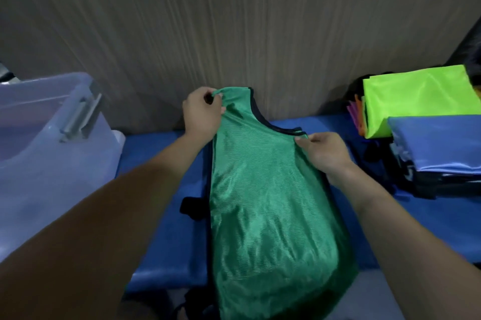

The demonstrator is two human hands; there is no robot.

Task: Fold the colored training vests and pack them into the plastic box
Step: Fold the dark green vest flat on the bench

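The green mesh training vest with dark trim (270, 202) lies lengthwise on the blue padded bench (166, 236) before me. My left hand (203, 114) pinches its far shoulder strap; my right hand (325, 150) pinches the other shoulder. The clear plastic box (46, 153) sits left; folded lime and blue vests (426, 122) stack right.

Green mesh vest (268, 202) flat on blue surface; translucent plastic box (52, 142) left.
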